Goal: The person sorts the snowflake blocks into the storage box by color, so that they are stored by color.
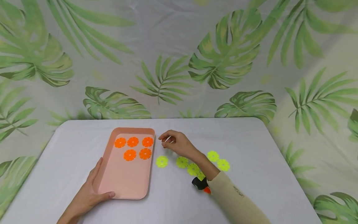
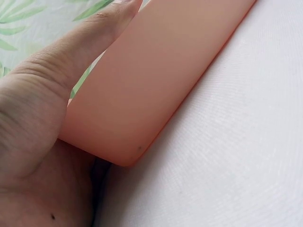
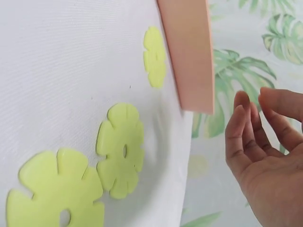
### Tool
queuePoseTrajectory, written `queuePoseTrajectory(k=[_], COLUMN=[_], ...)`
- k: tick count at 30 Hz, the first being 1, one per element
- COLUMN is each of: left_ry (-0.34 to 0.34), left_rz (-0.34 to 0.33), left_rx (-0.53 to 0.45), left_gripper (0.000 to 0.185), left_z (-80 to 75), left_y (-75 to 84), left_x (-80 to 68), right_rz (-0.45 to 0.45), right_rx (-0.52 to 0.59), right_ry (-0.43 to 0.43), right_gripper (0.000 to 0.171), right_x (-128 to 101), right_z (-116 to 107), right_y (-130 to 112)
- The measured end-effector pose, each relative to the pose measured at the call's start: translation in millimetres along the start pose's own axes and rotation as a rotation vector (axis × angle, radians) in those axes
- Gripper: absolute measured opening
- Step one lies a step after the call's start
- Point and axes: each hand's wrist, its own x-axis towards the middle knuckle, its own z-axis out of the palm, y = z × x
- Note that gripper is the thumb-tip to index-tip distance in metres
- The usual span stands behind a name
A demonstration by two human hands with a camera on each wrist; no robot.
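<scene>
A pink tray [image 1: 126,183] lies on the table with several orange flower-shaped discs [image 1: 130,155] in its far half. My left hand [image 1: 86,193] holds the tray's near left corner, thumb along the near rim and fingers along the left side. The left wrist view shows the thumb against the tray's outer wall [image 2: 142,71]. Just right of the tray, above the table, my right hand [image 1: 177,144] hangs with loosely bent fingers and nothing between them. A lime-yellow flower-shaped disc [image 1: 162,161] lies beside the tray's right wall, below this hand.
More lime-yellow discs [image 1: 182,162] are scattered to the right, some partly under the right forearm. A black object [image 1: 199,183] and an orange piece [image 1: 207,190] lie partly hidden by the sleeve [image 1: 235,196]. Behind the white table [image 1: 92,124] hangs a leaf-patterned cloth [image 1: 167,37].
</scene>
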Motion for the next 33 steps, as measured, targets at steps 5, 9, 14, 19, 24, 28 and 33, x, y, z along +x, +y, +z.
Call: queuePoseTrajectory(k=[5, 9, 14, 19, 24, 28, 33], left_ry=[-0.003, -0.003, -0.005, -0.010, -0.006, -0.008, -0.016], left_rz=[0.005, 0.000, -0.004, -0.001, -0.006, -0.015, -0.025], left_rx=[-0.016, -0.008, 0.027, 0.026, 0.008, -0.006, -0.016], left_gripper=[0.130, 0.130, 0.130, 0.131, 0.133, 0.134, 0.134], left_z=[-0.5, -1.0, -1.7, -2.6, -2.3, -1.8, -2.0], left_y=[-0.5, 0.0, 0.6, -0.1, -0.3, 0.8, 1.9], left_x=[-1.2, -0.9, 0.8, 1.6, 0.8, 0.8, 1.5], right_rz=[-0.003, 0.007, 0.026, 0.035, 0.046, 0.059, 0.067], right_rx=[0.002, 0.000, -0.015, -0.018, -0.020, -0.022, -0.027], right_ry=[0.008, 0.011, 0.019, 0.011, 0.013, 0.020, 0.028], right_gripper=[0.020, 0.021, 0.021, 0.026, 0.026, 0.025, 0.026], right_x=[-9.2, -16.5, -27.4, -38.9, -49.0, -55.5, -64.3], right_z=[-6.6, -12.2, -19.1, -24.7, -28.9, -32.1, -36.6], right_y=[1.3, 3.1, 7.5, 12.4, 17.3, 21.2, 26.5])
